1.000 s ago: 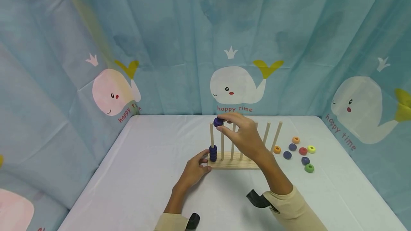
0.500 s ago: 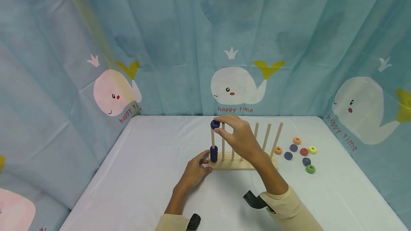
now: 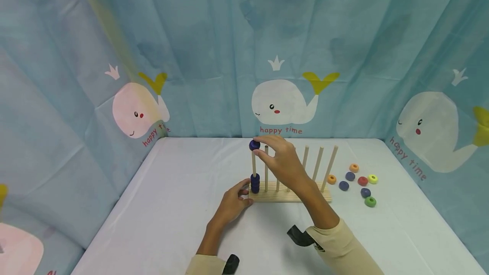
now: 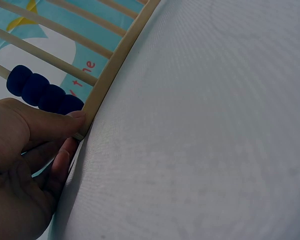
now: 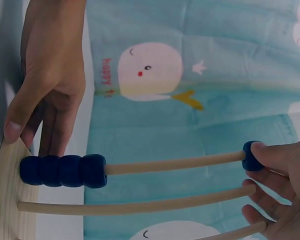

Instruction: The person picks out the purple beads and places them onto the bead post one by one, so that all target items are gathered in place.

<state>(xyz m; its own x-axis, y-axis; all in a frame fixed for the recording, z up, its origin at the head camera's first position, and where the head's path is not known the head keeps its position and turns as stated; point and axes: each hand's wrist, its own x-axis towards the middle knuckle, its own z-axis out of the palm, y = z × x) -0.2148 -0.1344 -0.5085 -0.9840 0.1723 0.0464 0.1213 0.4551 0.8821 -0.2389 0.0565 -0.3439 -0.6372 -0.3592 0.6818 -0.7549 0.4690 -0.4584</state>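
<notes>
My right hand (image 3: 284, 162) pinches a dark blue bead (image 3: 254, 145) between thumb and fingers at the top of the leftmost peg. In the right wrist view this bead (image 5: 252, 156) sits right at the peg's tip (image 5: 235, 157). Lower on the same peg, several dark blue beads (image 3: 255, 183) are stacked against the base of the wooden peg stand (image 3: 290, 196). My left hand (image 3: 230, 203) grips the left end of that base. The left wrist view shows its thumb (image 4: 55, 124) on the base's edge, close to the stacked beads (image 4: 45, 91).
To the right of the stand lie loose beads: orange (image 3: 354, 167), red (image 3: 362, 180), yellow (image 3: 372, 178), green (image 3: 370, 201) and several dark blue (image 3: 344, 186). The stand's other upright pegs (image 3: 329, 169) carry no beads. A whale-printed curtain (image 3: 206, 54) hangs behind the white table (image 3: 164, 207).
My right hand has moved left with the dark blue bead, from in front of the second peg to the top of the leftmost one. The left hand has kept its hold on the base.
</notes>
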